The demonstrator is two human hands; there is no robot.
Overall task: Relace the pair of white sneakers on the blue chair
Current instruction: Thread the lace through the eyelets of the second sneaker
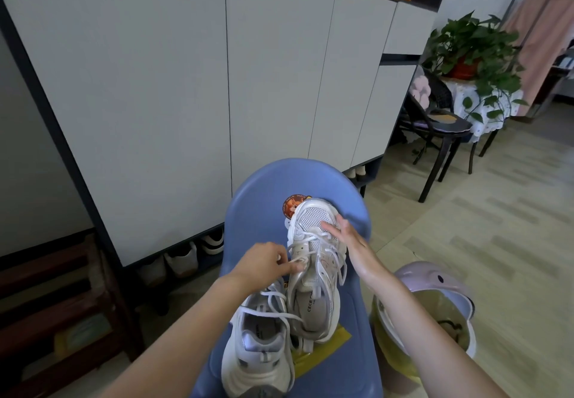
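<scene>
Two white sneakers lie on the blue chair (261,192). The far sneaker (316,273) points its toe at the chair back, with loose laces across its tongue. The near sneaker (257,351) lies at the front left, heel towards me, its laces loose. My left hand (264,262) pinches a white lace (295,262) at the far sneaker's left eyelets. My right hand (349,241) rests with straight fingers on that sneaker's right side, near the toe mesh.
A yellow sheet (320,351) lies under the sneakers on the seat. A pink lidded bin (435,298) with a yellow liner stands right of the chair. A tall white cabinet (217,87) with shoes beneath is behind. A dark chair (435,124) and a plant (472,46) stand at the back right.
</scene>
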